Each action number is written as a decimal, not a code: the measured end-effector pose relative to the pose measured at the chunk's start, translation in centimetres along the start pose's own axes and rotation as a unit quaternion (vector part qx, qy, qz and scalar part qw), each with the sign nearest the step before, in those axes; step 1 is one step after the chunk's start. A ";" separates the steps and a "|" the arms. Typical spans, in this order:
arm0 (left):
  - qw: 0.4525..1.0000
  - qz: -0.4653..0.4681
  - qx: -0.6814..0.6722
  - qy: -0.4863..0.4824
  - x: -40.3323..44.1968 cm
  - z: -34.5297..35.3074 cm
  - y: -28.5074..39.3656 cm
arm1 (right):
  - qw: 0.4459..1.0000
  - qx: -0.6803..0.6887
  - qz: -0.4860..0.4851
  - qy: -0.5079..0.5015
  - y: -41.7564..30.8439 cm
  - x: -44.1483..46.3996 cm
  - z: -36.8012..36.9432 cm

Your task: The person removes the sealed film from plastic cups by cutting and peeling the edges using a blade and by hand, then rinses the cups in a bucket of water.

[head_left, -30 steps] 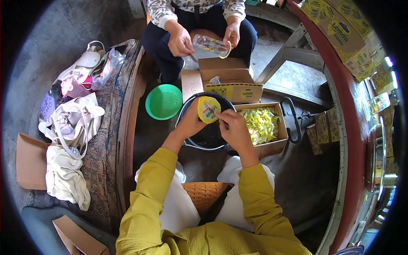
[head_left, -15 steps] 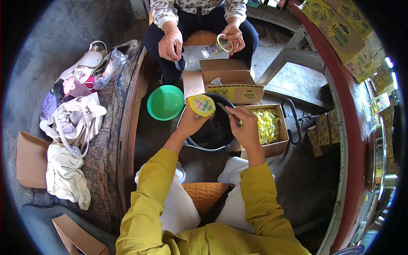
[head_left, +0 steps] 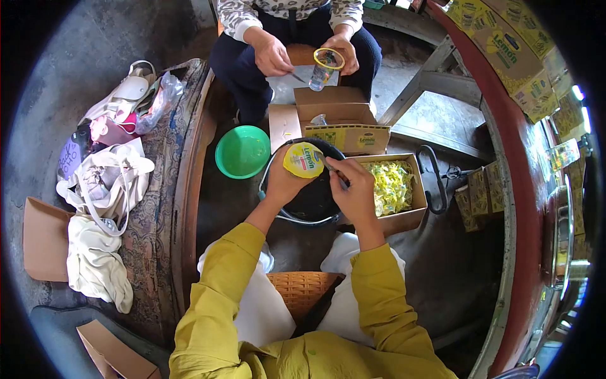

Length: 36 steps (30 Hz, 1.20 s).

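Observation:
My left hand (head_left: 281, 183) is closed around a cup whose yellow printed lemon lid (head_left: 303, 160) faces up at me. My right hand (head_left: 355, 192) grips a knife (head_left: 332, 169), its blade at the right edge of that lid. Both hands are over a dark bucket (head_left: 319, 205) with a wire handle. Most of the cup's body is hidden by my fingers and the lid.
Right of the bucket, a cardboard box (head_left: 413, 218) holds yellow scraps. An opened carton (head_left: 350, 139) stands beyond, and a green basin (head_left: 242, 151) to the left. Opposite, a seated person holds a clear yellow-rimmed cup (head_left: 323, 69) and a thin blade. Bags (head_left: 107, 177) lie on the left bench.
My right hand has moved slightly left and the knife now meets the lid's edge. The lid has turned a little. The other person's cup is more upright, with their blade closer to it.

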<state>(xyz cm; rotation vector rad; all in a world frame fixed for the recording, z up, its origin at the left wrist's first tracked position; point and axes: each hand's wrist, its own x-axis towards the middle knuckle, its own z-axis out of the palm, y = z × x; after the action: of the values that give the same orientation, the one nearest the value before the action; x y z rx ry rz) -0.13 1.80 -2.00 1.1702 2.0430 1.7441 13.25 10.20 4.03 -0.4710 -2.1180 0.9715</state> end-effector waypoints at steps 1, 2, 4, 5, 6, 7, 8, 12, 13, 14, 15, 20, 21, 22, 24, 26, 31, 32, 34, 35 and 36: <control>1.000 0.017 0.024 0.007 0.0 0.0 0.1 | 1.000 -0.004 0.000 -0.004 -0.3 0.0 0.2; 0.998 0.033 0.048 0.014 0.0 0.1 0.2 | 1.000 0.000 0.010 -0.002 -0.5 0.0 0.6; 0.999 0.031 0.041 0.018 -0.2 0.3 0.2 | 0.999 0.009 0.031 0.003 -0.6 -0.1 1.1; 1.000 0.013 0.010 0.016 -0.3 0.5 0.1 | 1.000 0.008 0.020 -0.001 -0.5 -0.1 1.2; 1.000 -0.004 -0.021 0.014 -0.2 0.6 0.5 | 1.000 0.006 0.010 -0.004 -0.3 -0.2 1.4; 0.999 -0.016 -0.040 0.002 -0.2 0.6 0.8 | 1.000 0.004 -0.001 -0.008 -0.2 -0.1 1.5; 0.998 -0.029 -0.060 -0.010 -0.3 0.6 1.2 | 1.000 0.005 0.003 -0.007 -0.2 -0.2 1.5; 0.994 -0.018 -0.107 -0.015 -0.7 1.3 0.7 | 1.000 -0.001 0.015 -0.007 -0.7 0.0 1.3; 0.994 -0.008 -0.105 -0.019 -0.9 1.5 0.5 | 1.000 -0.005 0.019 -0.010 -0.7 0.0 1.2; 0.995 0.003 -0.101 -0.022 -1.1 1.5 0.3 | 1.000 0.002 0.023 -0.006 -0.6 -0.2 1.2; 0.995 0.015 -0.097 -0.025 -1.1 1.5 0.3 | 1.000 0.009 0.025 -0.001 -0.5 -0.2 1.2; 0.997 0.001 -0.077 -0.019 -0.8 1.0 1.4 | 1.000 -0.003 0.021 0.001 -0.6 0.0 0.8; 0.999 0.006 -0.036 -0.022 -0.8 0.7 1.6 | 1.000 -0.009 0.017 -0.002 -0.6 0.0 0.7; 0.999 -0.003 -0.032 -0.024 -0.7 0.5 1.7 | 1.000 -0.014 0.012 -0.006 -0.5 0.0 0.7; 0.999 -0.023 -0.025 -0.029 -0.7 0.3 1.7 | 1.000 -0.016 0.017 -0.019 -0.3 -0.1 0.9; 0.999 -0.011 -0.029 -0.036 -0.8 0.1 1.3 | 0.999 -0.019 0.012 -0.028 -0.1 -0.2 0.9; 0.998 -0.007 -0.019 -0.055 -0.9 -0.3 1.2 | 0.999 -0.028 -0.012 -0.032 0.2 -0.1 1.4; 0.998 -0.010 -0.026 -0.058 -0.9 -0.3 1.2 | 0.999 -0.030 -0.007 -0.036 0.1 -0.2 1.4; 0.998 -0.014 -0.026 -0.064 -0.9 -0.3 1.3 | 0.998 -0.035 0.004 -0.043 0.0 -0.2 1.4; 0.998 -0.016 -0.020 -0.065 -0.9 -0.3 1.3 | 0.998 -0.032 0.009 -0.046 0.0 -0.2 1.5; 0.997 -0.018 -0.014 -0.067 -1.0 -0.3 1.3 | 0.998 -0.030 0.013 -0.050 0.0 -0.2 1.5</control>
<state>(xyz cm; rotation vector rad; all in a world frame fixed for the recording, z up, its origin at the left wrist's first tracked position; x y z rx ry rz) 0.88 0.91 -1.01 1.1992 1.9443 1.6254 12.25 9.33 3.25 -0.4906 -2.2404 0.9658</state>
